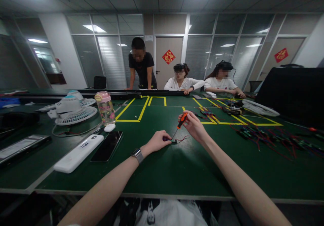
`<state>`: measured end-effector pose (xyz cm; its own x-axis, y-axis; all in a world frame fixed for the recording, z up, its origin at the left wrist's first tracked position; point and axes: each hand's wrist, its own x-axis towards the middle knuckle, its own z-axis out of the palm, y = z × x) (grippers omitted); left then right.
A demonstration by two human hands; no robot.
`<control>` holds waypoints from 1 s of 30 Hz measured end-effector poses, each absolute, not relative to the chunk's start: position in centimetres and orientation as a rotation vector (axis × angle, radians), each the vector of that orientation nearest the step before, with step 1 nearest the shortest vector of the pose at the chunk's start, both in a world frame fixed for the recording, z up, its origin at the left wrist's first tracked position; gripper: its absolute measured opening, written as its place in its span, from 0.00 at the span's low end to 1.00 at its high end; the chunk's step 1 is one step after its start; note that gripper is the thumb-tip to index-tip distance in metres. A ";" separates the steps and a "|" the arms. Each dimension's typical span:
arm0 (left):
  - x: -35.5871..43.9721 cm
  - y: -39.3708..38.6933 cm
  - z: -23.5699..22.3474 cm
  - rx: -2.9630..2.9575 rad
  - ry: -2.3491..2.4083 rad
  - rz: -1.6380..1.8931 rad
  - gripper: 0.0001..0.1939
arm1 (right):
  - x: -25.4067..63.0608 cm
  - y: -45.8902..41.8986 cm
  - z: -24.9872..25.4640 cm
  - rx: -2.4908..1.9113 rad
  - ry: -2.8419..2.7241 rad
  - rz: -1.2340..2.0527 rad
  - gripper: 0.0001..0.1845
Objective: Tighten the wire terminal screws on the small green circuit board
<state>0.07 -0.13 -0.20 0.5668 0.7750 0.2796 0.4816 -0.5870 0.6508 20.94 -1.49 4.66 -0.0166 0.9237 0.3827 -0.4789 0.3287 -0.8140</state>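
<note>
My right hand (pixel 193 124) is closed around the orange and black handle of a screwdriver (pixel 182 120), tilted with its shaft pointing down and left. The tip meets a small green circuit board (pixel 174 141) on the table, or comes very close to it. Thin red and dark wires run from the board to the right. My left hand (pixel 159 140), with a watch (pixel 137 155) on its wrist, pinches the board's left end between thumb and fingers. Something dark at those fingertips is too small to make out.
Left of my hands lie a black phone (pixel 107 146), a white power bank (pixel 79 153), a drink bottle (pixel 105 109) and white fans (pixel 76 113). Bundles of wired boards (pixel 268 136) lie right. Yellow tape (pixel 128 120) marks the green table (pixel 152 175). Three people are across it.
</note>
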 end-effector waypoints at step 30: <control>-0.1 -0.1 -0.2 2.304 1.002 0.748 0.09 | 20.5 -2.2 5.2 -0.510 -1.154 1.165 0.15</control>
